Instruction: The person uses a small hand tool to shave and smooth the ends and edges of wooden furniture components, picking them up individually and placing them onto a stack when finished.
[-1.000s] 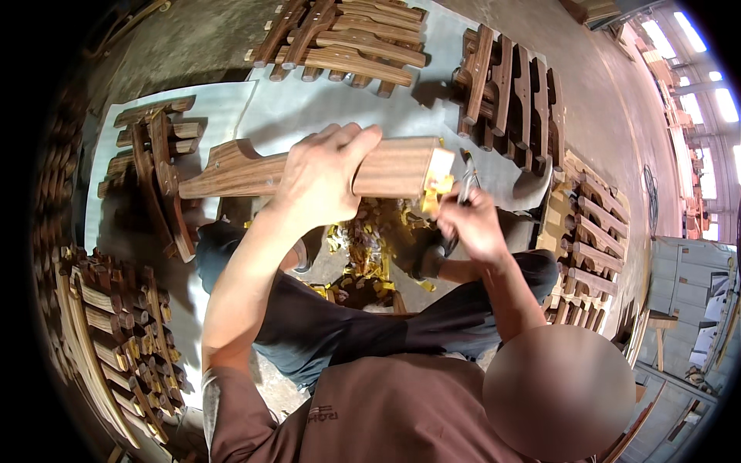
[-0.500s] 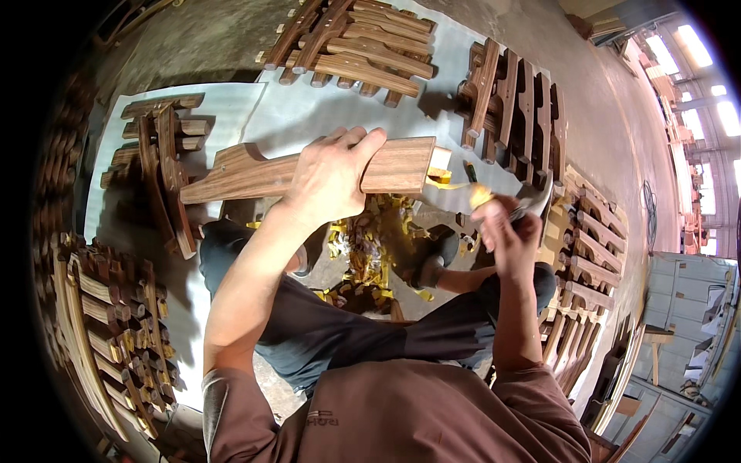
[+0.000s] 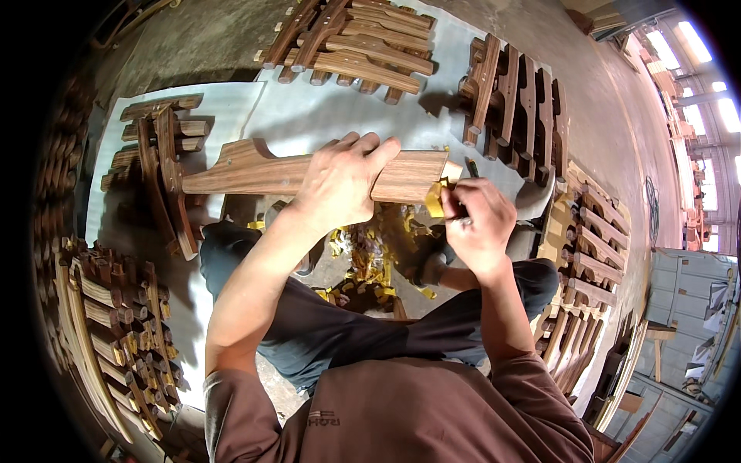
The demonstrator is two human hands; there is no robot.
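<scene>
The right hand (image 3: 482,220) has come back to the right end of the wooden piece (image 3: 413,176).
The left hand (image 3: 340,181) wraps its middle; the right's fingers curl at yellow tape (image 3: 435,202), grip unclear, so that end seems unfinished. Tape scraps (image 3: 369,255) lie below the piece, stacked wooden parts (image 3: 378,62) beyond.

Spreads over a grey-brown concrete floor (image 3: 590,123), partly covered by pale sheeting (image 3: 289,143). Opens at the far right onto a column of windows (image 3: 695,43), glaring white. Includes, lower on that side, a grey-blue panelled wall or cabinet (image 3: 683,282) with a small wooden stool (image 3: 660,334) just beside it. Brightens toward the windows; darkens under shadows (image 3: 328,116) cast on the sheeting.
</scene>
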